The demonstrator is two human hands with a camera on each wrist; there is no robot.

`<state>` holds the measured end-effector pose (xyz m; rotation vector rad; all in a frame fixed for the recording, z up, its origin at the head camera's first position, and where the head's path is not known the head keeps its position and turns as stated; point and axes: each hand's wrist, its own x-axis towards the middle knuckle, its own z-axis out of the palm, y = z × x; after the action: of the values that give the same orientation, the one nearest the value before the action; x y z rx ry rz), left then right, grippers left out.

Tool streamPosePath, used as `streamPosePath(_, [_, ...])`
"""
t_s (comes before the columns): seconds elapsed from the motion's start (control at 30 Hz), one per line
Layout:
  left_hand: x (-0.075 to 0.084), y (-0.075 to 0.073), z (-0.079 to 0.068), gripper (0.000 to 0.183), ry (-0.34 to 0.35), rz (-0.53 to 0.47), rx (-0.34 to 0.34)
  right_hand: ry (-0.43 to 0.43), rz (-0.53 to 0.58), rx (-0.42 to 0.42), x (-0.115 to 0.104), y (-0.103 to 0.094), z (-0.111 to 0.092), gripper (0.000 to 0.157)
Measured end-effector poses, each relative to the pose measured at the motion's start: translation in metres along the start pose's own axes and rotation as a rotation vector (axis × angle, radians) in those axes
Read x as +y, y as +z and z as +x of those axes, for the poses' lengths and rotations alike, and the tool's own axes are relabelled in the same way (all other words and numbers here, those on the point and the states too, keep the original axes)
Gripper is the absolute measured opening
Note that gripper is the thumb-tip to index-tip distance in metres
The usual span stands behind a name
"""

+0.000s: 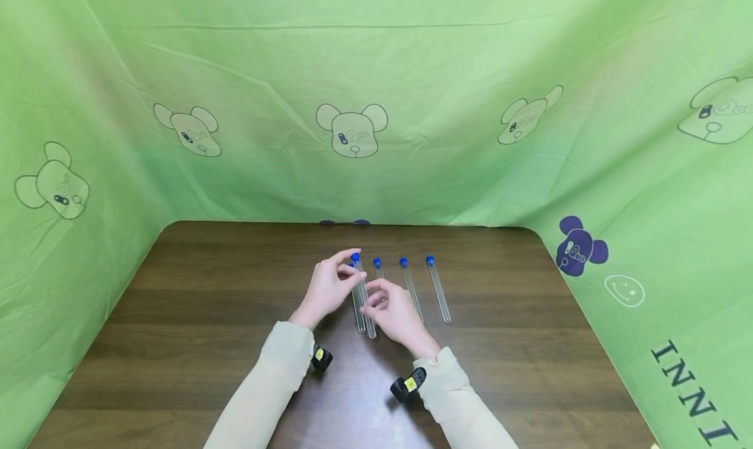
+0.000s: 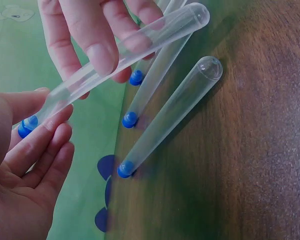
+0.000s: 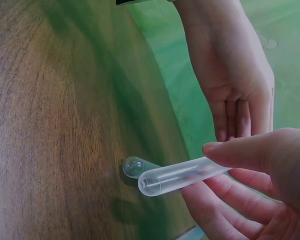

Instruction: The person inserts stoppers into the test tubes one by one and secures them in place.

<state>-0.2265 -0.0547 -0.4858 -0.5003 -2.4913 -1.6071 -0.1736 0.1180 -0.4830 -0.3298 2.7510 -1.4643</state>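
A clear test tube with a blue cap (image 2: 135, 47) is held up by both hands, tilted above the table. My left hand (image 1: 332, 285) grips its capped end between thumb and fingers. Lower down, my right hand (image 1: 397, 310) pinches the tube's body, thumb on one side and fingers on the other. Directly beneath lies a second capped tube, whose rounded end (image 3: 133, 167) shows beside the held one. To the right, three more blue-capped tubes lie roughly parallel; the rightmost tube (image 1: 439, 291) is fully visible, while my right hand partly covers the others.
The tubes lie on a brown wood-grain table (image 1: 194, 344). A green cloth (image 1: 353, 57) printed with bear heads surrounds its back and sides. Each wrist wears a small black camera, such as the right one (image 1: 406, 387).
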Motion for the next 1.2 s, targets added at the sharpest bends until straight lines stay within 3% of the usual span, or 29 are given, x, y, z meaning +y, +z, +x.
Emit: streamPosePath(1.2, [0.0003, 0.0022, 0.0011, 0.049, 0.009, -0.048, 0.068, -0.052, 0.003, 0.073, 0.0026, -0.0004, 0.0038, 0.034])
